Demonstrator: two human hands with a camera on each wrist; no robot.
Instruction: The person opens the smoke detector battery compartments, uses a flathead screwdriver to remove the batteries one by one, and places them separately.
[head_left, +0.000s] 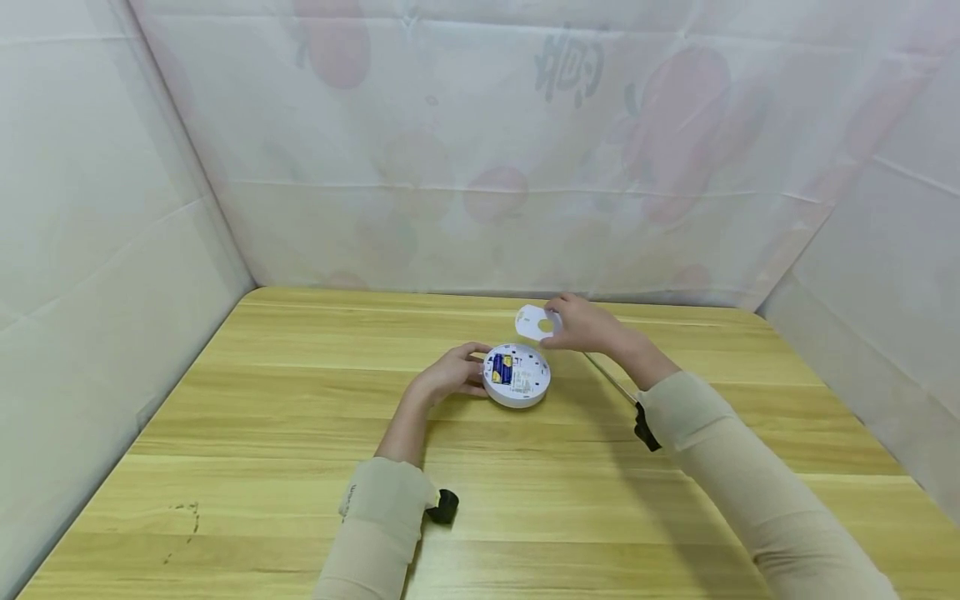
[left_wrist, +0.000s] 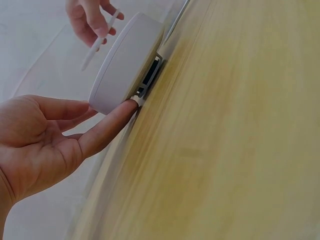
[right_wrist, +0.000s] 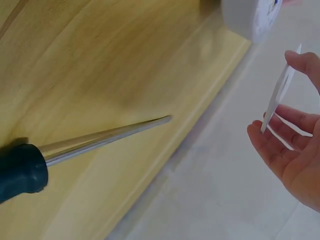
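My left hand (head_left: 450,377) steadied the opened detector (head_left: 516,376) with straight fingers, my right hand (head_left: 581,323) pinched its removed cover (head_left: 532,321) at one o'clock, refitting still undone.

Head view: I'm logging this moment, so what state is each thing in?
Round white device: flat on the table, cover off, blue battery showing.
Cover: off, held above the table.
Right hand: pinching the cover.
Left hand: steadying the device's rim.
Screwdriver: lying on the table, unheld.
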